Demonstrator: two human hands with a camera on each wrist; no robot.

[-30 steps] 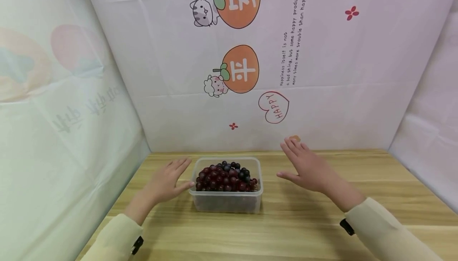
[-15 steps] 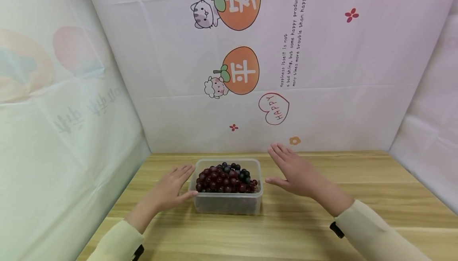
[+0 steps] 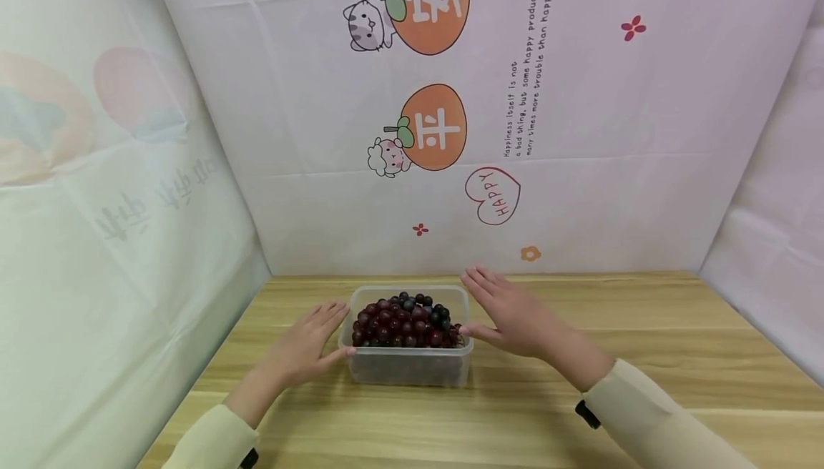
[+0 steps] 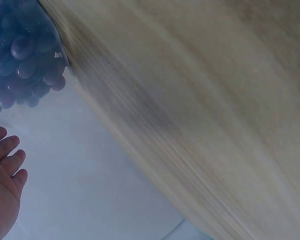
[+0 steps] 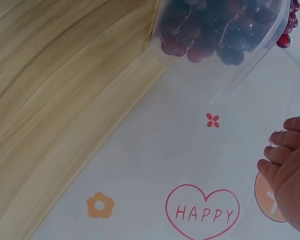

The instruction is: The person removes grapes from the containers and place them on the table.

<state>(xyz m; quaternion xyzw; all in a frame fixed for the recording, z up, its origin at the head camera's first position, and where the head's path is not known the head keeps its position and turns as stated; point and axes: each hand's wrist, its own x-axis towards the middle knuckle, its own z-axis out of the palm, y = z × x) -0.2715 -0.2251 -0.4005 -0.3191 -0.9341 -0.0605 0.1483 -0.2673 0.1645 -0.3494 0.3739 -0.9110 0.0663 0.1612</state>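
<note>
In the head view a clear plastic box (image 3: 409,367) stands on the table, filled with dark red and blue-black grapes (image 3: 395,323). At its left side is my left hand (image 3: 304,346), fingers straight and thumb over the front left corner of the rim. My right hand (image 3: 515,320) lies along the right side, its thumb at the right rim; whether either hand touches the box is hard to tell. Both wrist views show the grapes (image 4: 22,60) through the box wall, with the left hand (image 4: 2,182) and right hand (image 5: 290,170) straight-fingered and holding nothing.
The wood-grain table (image 3: 618,340) runs back to a white printed cloth (image 3: 322,126) hanging behind it. More white cloth (image 3: 84,283) closes off the left side, and another sheet (image 3: 779,240) the right.
My right hand has come leftward and slightly nearer, from apart to the box's right edge. The left hand has shifted a little to the right. Box and grapes stay put.
</note>
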